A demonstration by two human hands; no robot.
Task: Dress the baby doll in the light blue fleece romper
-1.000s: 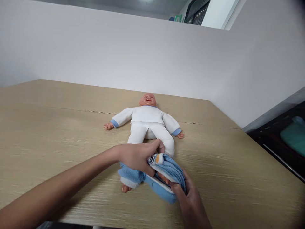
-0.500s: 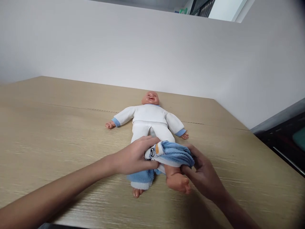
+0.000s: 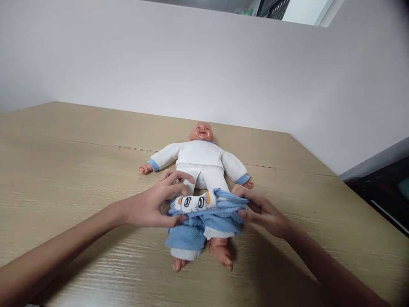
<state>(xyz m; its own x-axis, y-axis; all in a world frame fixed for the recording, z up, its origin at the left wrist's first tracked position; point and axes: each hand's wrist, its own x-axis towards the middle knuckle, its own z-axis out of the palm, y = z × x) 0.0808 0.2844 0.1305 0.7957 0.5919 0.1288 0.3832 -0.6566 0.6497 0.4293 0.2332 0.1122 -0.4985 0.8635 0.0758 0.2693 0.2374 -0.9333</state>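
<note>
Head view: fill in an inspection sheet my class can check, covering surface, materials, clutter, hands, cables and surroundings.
Surface: wood-grain table, a thin seam running across it.
Job's things: doll on its back, head farthest from the camera, arms spread; blue trousers bunched around its lower legs, both feet showing below the white cuffs.
Clutter: nothing seen.
Hands: right hand pinches one side of the trousers; left hand touches the other, fingers spread, firmness of hold unclear.
Cables: nothing seen.
Surroundings: pale wall behind; dark object at right, unidentified.
</note>
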